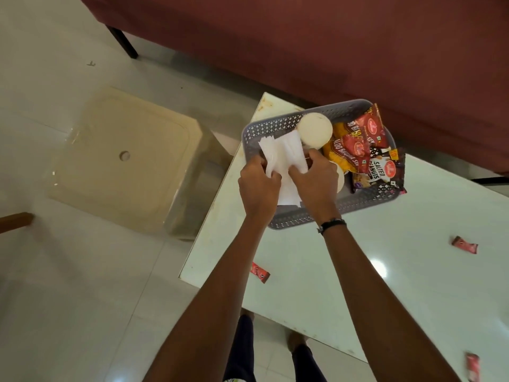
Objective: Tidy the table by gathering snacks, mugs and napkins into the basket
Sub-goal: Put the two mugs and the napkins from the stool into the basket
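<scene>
A grey perforated basket (275, 125) stands at the far left corner of the white table (358, 271). Inside it a white mug (315, 129) stands at the back, with a second mug (341, 179) mostly hidden under my right hand. Red and yellow snack packets (358, 144) and a salted peanuts packet (382, 172) fill the right side. Both my left hand (257, 186) and my right hand (316, 180) grip a bunch of white napkins (283, 155) over the basket's left part.
Three small red sachets lie on the table: one near the left edge (260, 272), one at the right (465, 244), one at the front right (473, 366). A cream plastic stool (124, 158) stands on the floor to the left. A maroon sofa (330, 37) lies behind.
</scene>
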The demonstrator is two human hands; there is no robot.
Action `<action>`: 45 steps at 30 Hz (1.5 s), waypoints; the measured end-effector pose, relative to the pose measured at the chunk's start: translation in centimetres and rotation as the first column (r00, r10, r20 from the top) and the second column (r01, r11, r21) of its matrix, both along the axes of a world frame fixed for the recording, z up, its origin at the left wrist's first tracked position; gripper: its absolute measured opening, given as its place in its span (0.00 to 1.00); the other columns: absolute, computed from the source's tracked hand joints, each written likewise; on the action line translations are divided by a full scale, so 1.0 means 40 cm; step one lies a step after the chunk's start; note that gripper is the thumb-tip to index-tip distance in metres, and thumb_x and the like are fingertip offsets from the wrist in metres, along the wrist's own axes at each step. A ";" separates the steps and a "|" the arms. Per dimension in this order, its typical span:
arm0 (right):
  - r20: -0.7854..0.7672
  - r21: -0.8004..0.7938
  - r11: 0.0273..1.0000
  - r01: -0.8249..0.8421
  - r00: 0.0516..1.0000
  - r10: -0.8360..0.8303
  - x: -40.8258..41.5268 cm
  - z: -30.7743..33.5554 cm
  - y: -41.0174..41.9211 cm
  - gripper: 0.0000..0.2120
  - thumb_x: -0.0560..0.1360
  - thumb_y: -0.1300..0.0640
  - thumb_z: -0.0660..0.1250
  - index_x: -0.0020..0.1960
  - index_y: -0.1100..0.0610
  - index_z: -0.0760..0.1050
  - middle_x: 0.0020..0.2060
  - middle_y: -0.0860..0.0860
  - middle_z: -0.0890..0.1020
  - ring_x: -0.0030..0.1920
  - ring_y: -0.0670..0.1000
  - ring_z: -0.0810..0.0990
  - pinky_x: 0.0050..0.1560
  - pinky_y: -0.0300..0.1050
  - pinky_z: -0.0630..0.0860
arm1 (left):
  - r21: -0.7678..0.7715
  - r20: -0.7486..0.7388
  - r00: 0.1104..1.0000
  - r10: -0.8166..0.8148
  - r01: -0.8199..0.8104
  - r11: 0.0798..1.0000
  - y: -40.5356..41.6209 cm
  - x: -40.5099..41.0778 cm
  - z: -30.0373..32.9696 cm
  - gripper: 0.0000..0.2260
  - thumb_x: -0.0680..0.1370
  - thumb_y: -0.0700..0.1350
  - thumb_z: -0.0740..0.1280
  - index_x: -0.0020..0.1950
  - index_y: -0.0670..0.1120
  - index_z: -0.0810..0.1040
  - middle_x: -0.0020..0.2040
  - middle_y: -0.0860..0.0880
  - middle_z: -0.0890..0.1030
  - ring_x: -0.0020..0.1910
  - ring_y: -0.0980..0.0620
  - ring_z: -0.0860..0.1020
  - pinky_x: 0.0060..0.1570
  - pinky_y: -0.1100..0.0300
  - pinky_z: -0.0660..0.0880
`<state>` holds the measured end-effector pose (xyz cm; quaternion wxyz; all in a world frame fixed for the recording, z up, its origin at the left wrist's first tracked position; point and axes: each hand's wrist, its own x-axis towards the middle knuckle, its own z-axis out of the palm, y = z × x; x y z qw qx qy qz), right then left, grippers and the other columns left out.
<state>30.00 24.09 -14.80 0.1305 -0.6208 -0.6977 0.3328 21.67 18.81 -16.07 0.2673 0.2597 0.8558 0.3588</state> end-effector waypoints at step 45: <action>0.360 0.467 0.817 -0.339 0.917 0.174 0.013 -0.144 0.013 0.04 0.70 0.55 0.69 0.40 0.55 0.81 0.33 0.49 0.81 0.39 0.53 0.77 0.35 0.45 0.69 | 0.055 -0.162 0.986 -0.022 0.031 0.998 0.001 0.045 -0.075 0.08 0.74 0.44 0.69 0.40 0.40 0.77 0.35 0.46 0.80 0.33 0.50 0.77 0.36 0.59 0.75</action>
